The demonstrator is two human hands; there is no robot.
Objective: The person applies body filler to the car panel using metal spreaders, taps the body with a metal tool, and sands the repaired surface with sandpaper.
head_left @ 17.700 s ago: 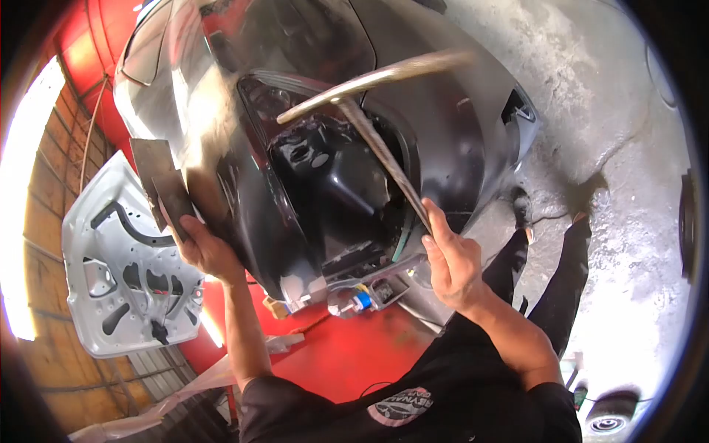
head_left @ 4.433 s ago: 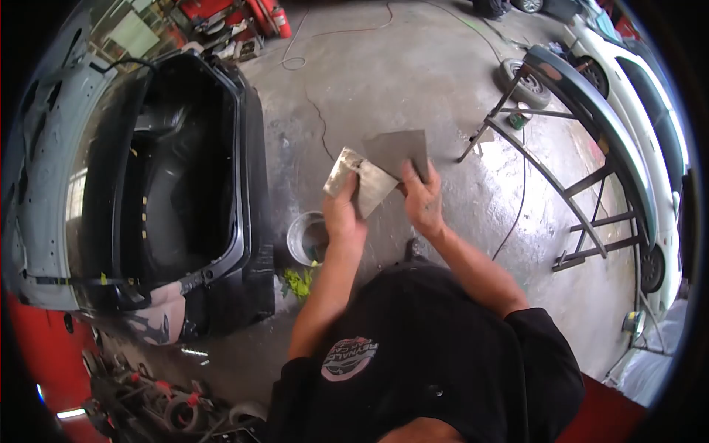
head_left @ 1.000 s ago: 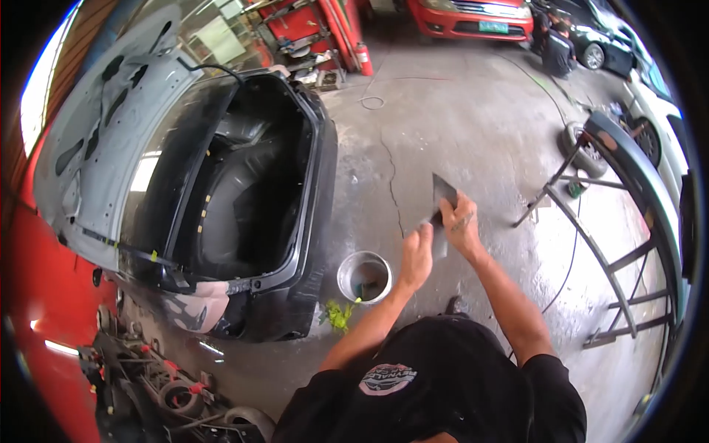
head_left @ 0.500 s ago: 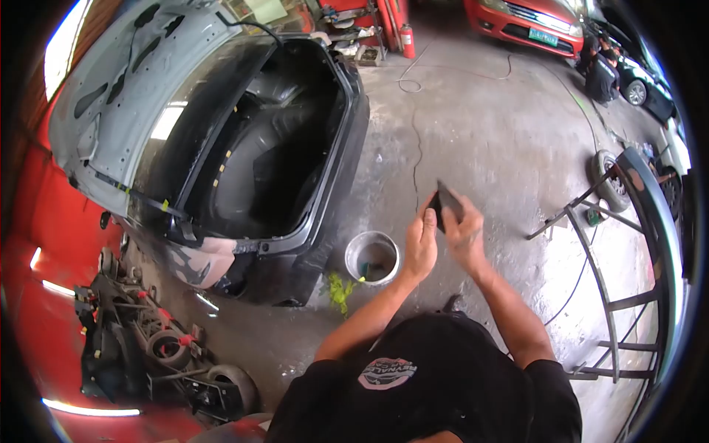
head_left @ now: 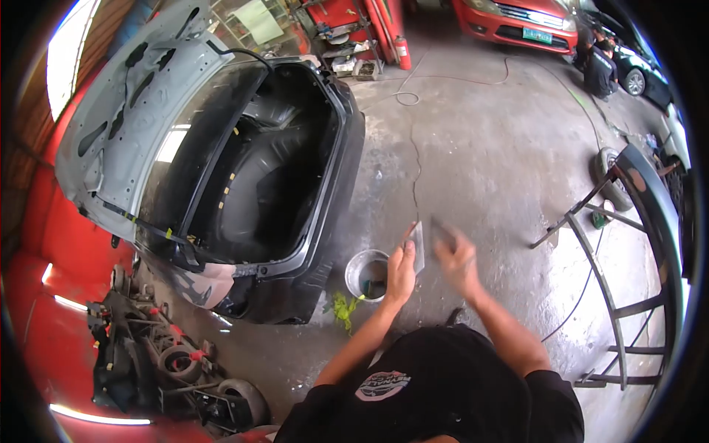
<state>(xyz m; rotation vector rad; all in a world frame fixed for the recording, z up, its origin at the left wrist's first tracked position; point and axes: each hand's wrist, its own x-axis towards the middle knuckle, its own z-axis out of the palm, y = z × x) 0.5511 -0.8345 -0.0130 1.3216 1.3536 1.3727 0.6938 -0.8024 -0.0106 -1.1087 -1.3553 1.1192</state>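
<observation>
My left hand [head_left: 401, 273] is closed on a thin, flat, pale grey piece [head_left: 419, 249], held upright on edge, with a brownish edge near my fingertips. Just to its right, my right hand [head_left: 459, 266] is smeared by motion. A dark, flat piece [head_left: 442, 231] shows at its fingers; its kind is too blurred to tell. The two hands are apart. Below and left of my left hand stands a round bucket [head_left: 356, 272] on the floor, with dark liquid and a dark green item inside. Beside it lies a bright yellow-green crumpled bundle [head_left: 343, 310].
A dark car body [head_left: 343, 159] with its trunk open stands at left. Car parts and wheels [head_left: 177, 362] lie below it. A panel on a metal stand [head_left: 617, 310] is at right. A cable [head_left: 418, 166] crosses the floor. People crouch by a black car [head_left: 602, 72].
My hands were together around a dark flat piece. They have moved apart and lower, the pale piece now showing at my left hand and a dark one at my right. The camera has shifted slightly.
</observation>
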